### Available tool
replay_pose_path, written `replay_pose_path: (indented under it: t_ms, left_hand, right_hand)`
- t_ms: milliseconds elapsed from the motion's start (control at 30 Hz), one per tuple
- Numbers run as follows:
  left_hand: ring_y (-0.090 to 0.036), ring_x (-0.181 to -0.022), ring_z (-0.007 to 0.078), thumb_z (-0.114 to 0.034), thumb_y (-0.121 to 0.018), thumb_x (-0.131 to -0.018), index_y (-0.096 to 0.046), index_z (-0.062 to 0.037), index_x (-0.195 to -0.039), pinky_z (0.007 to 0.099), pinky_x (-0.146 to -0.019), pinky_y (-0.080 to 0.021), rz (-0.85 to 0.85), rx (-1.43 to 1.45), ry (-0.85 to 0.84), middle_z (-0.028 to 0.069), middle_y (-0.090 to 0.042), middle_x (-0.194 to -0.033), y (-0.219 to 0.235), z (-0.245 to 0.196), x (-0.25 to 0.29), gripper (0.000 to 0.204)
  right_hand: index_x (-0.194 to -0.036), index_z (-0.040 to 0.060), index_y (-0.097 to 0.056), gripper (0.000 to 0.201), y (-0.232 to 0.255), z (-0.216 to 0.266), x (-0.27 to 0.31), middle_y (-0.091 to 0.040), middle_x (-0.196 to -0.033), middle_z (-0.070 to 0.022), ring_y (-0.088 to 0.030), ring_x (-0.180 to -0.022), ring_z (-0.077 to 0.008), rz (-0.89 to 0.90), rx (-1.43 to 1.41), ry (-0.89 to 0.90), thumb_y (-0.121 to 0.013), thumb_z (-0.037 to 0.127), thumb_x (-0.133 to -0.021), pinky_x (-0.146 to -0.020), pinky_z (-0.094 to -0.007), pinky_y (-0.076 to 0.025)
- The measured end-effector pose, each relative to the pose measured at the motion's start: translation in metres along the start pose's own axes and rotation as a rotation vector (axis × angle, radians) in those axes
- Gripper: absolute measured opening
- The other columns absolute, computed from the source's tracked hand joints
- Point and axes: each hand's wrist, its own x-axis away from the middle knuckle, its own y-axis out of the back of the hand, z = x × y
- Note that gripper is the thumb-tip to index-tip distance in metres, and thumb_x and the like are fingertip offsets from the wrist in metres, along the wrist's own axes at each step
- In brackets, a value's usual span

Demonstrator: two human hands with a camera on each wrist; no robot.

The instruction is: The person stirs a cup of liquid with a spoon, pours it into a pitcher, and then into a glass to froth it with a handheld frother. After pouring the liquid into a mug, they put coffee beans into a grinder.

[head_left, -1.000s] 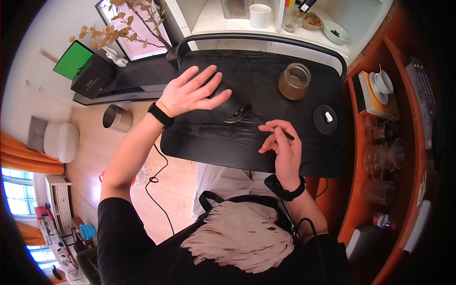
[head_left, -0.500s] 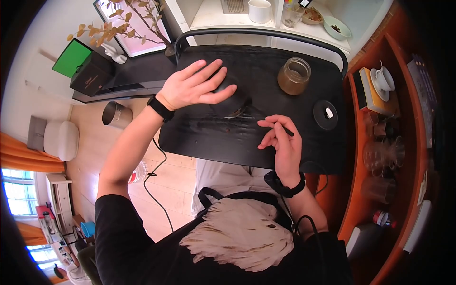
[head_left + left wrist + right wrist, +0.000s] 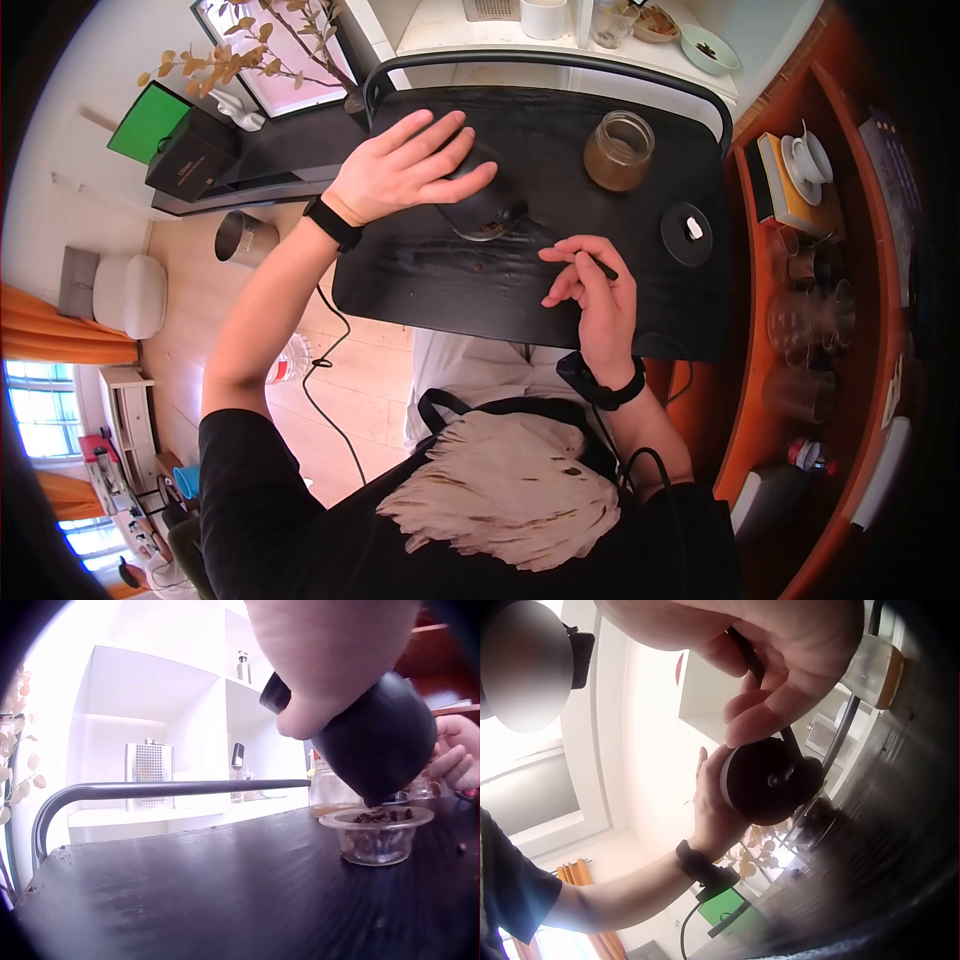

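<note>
My left hand (image 3: 400,175) holds a black round-bodied teapot (image 3: 390,735) by its side, tilted steeply. A stubby handle (image 3: 275,694) shows beside the hand in the left wrist view. Under the pot's lowest point stands a small clear plastic cup (image 3: 379,847) with dark pieces (image 3: 382,816) in it. Between thumb and fingers, my right hand (image 3: 600,290) pinches a thin black stick (image 3: 744,651). In the right wrist view the stick reaches down to the pot's rim, near its short spout (image 3: 808,776). The inside of the pot is dark.
A glass jar (image 3: 617,165) of brown liquid stands at the back right of the black table (image 3: 430,290). A black round lid (image 3: 683,250) with a white knob lies to its right. A metal rail (image 3: 560,57) borders the back edge. Loose crumbs dot the tabletop.
The pot now covers more of the small cup in the head view. The whole tabletop has shifted slightly upward in that view. Both hands keep their holds.
</note>
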Motion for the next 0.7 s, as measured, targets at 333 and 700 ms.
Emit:
replay_pose_path:
  t_ms: [333, 700]
  left_hand:
    - [-0.066, -0.121, 0.0178, -0.017, -0.066, -0.092, -0.055, -0.0333, -0.134, 0.0413, -0.110, -0.044, -0.014, 0.057, 0.020, -0.0037, -0.069, -0.125, 0.0029, 0.0066, -0.0018, 0.047]
    - [-0.062, -0.127, 0.0186, -0.017, -0.067, -0.087, -0.062, -0.0348, -0.131, 0.0421, -0.115, -0.041, 0.051, 0.058, 0.191, -0.0034, -0.068, -0.128, 0.0062, 0.0075, 0.0044, 0.048]
  right_hand:
    - [-0.113, -0.0014, -0.063, 0.023, -0.0026, 0.0014, -0.0014, -0.072, -0.110, -0.0164, -0.063, -0.071, -0.0095, 0.082, -0.009, -0.013, -0.046, 0.013, -0.107, -0.067, -0.0270, -0.057]
    - [-0.112, -0.0008, -0.064, 0.023, -0.0026, 0.0016, -0.0006, -0.073, -0.109, -0.0154, -0.063, -0.071, -0.0097, 0.062, 0.023, -0.005, -0.045, 0.012, -0.107, -0.067, -0.0265, -0.056]
